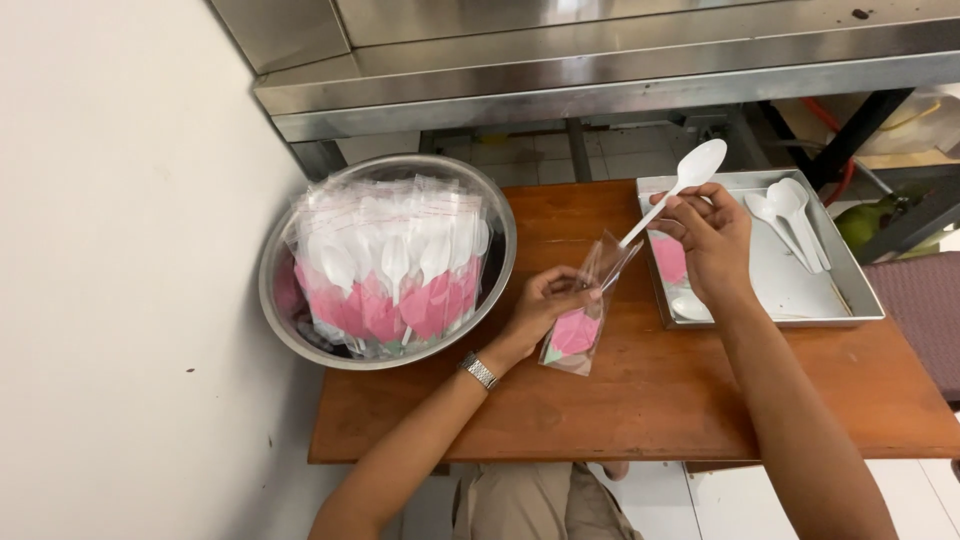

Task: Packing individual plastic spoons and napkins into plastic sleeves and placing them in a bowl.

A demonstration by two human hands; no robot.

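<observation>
Pinching the mouth of a clear plastic sleeve (583, 318) with a pink napkin inside, the left hand (545, 303) tilts it open towards one o'clock. Fingers of the right hand (708, 238) grip a white plastic spoon (672, 192) by its handle, the tip already at the opening. At three o'clock a metal tray (850, 290) holds loose spoons (790, 215); at nine, a steel bowl (290, 250) stands packed sleeves (390, 265) upright.
</observation>
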